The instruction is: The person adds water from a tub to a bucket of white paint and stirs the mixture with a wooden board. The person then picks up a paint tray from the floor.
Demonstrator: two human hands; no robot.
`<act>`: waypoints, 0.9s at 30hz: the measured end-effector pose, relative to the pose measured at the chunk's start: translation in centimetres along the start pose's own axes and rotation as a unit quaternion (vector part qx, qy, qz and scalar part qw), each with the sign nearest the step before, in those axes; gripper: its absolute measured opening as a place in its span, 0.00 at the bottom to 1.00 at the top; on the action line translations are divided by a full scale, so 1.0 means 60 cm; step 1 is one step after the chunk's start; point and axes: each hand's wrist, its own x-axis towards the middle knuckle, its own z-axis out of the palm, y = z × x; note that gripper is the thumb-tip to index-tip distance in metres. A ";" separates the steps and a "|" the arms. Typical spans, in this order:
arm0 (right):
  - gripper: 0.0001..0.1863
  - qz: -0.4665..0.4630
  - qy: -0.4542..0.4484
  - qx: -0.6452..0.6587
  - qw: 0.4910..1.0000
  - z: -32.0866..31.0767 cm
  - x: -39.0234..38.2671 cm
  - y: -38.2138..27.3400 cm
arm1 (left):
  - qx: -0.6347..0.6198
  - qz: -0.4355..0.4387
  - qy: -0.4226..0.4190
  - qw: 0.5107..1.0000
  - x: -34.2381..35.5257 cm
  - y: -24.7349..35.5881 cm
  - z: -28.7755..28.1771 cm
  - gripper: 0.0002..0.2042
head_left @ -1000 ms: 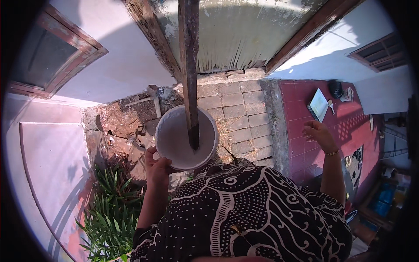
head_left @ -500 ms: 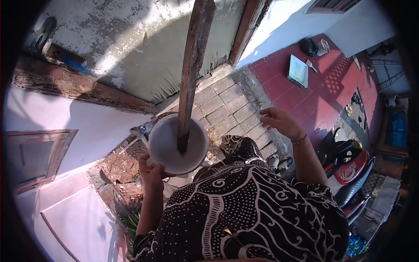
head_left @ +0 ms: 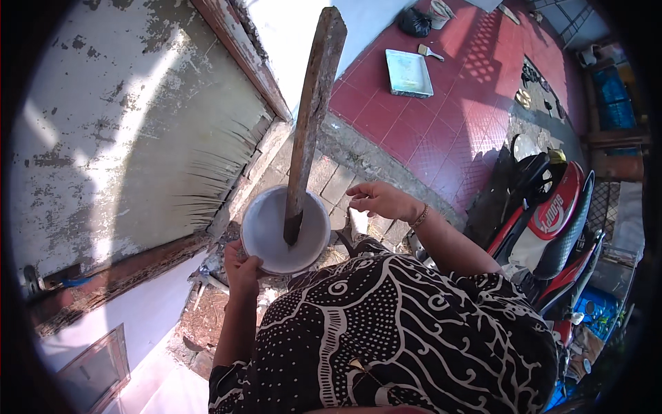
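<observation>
My left hand (head_left: 243, 271) is closed on the near-left rim of a round, pale bucket (head_left: 318, 234), thumb along its side. Whitish liquid, which looks like paint, lies inside it. A long, rough wooden stick (head_left: 310, 117) stands tilted in the bucket, its dark lower end in the pale contents and its upper end reaching far forward. To the right of the stick, apart from it, my right hand (head_left: 387, 202) hangs in the air with nothing in it. Its fingers are loosely bent and spread, pointing left.
On the red tiled floor (head_left: 386, 124) ahead lie a white paint tray (head_left: 407, 74), a paintbrush (head_left: 433, 53) and a black plastic bag (head_left: 414, 23). A red motor scooter (head_left: 555, 207) stands at right. A peeling grey panel (head_left: 158, 165) and wooden frame rise on the left.
The view has turned toward the right, so the tray and scooter sit farther left in it. My right hand has come closer to the bucket and stick. My left hand keeps its grip.
</observation>
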 end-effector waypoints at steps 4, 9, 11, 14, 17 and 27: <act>0.25 0.036 -0.043 0.115 0.992 -0.064 -0.010 0.029 | 0.028 -0.010 -0.048 0.998 0.044 0.008 0.120 0.24; 0.25 0.009 0.028 0.243 0.970 -0.144 -0.037 0.055 | 0.044 -0.025 -0.127 0.991 0.092 0.023 0.234 0.25; 0.25 0.006 0.052 0.266 0.962 -0.165 -0.054 0.063 | 0.053 -0.030 -0.124 0.990 0.102 0.034 0.280 0.25; 0.25 -0.021 0.122 0.344 0.931 -0.187 -0.070 0.084 | 0.065 -0.038 -0.181 0.981 0.137 0.038 0.328 0.25; 0.24 -0.012 0.149 0.408 0.901 -0.205 -0.074 0.096 | 0.063 -0.025 -0.219 0.973 0.173 0.039 0.365 0.25; 0.20 0.003 0.278 0.473 0.836 -0.215 -0.046 0.108 | 0.176 -0.064 -0.311 0.932 0.295 0.068 0.444 0.25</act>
